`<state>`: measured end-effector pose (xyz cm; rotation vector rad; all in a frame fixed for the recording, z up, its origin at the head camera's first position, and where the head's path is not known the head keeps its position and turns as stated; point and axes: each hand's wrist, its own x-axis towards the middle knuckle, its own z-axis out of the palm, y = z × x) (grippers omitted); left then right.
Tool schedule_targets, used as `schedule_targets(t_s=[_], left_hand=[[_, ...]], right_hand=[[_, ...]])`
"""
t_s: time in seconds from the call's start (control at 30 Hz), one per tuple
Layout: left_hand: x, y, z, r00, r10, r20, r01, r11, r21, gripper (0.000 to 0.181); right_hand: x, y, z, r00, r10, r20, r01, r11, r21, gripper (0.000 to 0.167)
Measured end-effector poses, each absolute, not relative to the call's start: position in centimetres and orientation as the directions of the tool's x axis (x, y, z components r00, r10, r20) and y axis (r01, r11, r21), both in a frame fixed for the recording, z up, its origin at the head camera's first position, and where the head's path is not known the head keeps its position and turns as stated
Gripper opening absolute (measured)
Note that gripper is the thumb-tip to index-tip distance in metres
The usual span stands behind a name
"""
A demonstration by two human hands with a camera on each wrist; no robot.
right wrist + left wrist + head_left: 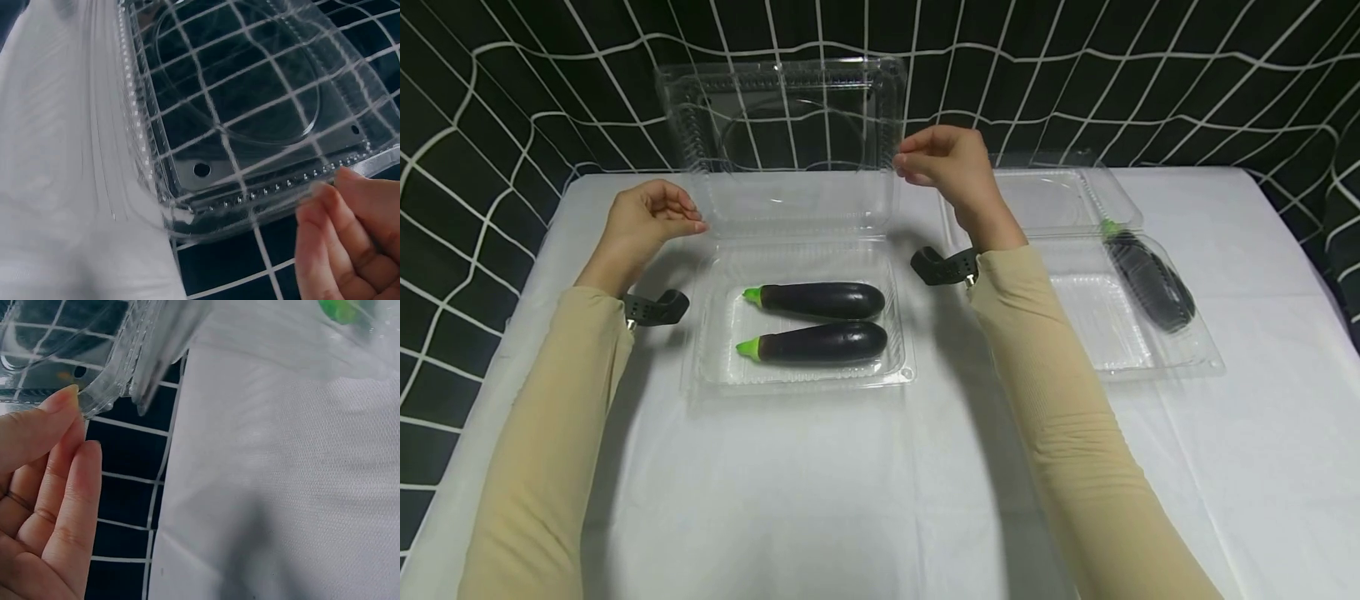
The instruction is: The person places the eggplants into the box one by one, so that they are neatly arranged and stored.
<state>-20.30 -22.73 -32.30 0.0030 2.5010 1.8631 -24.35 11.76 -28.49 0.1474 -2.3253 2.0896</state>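
A clear plastic box [718,333] holds two dark eggplants, the upper one [823,300] and the lower one [823,342], lying side by side with green stems to the left. Its hinged lid [797,200] stands raised at the back. My left hand [638,225] is at the lid's left edge; in the left wrist view the thumb and finger of this hand [50,481] pinch the clear plastic. With thumb and fingertips, my right hand [951,171] grips the lid's right edge, and the right wrist view shows this hand [353,240] at the rim [275,206].
Right of my right forearm, a second clear box [1097,321] stands with its lid [1052,200] raised. An eggplant [1152,281] lies at that box's right side, seen through plastic. White cloth [820,500] covers the table; dark cloth with white netting [1187,92] hangs behind.
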Motion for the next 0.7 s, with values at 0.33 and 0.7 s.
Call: schedule_targets(t_s=[0.33, 0.7], left_hand=[[-20.35, -22.44, -32.51, -0.997, -0.041, 0.061, 0.047, 0.278, 0.959, 0.021], [-20.48, -22.38, -32.3, -0.998, -0.028, 0.058, 0.047, 0.292, 0.955, 0.02]], right_hand=[[-24.2, 11.41, -27.64, -0.983, -0.016, 0.18, -0.181, 0.115, -0.977, 0.008], [-24.4, 11.34, -27.94, -0.971, 0.03, 0.238, -0.232, 0.14, -0.963, 0.008]])
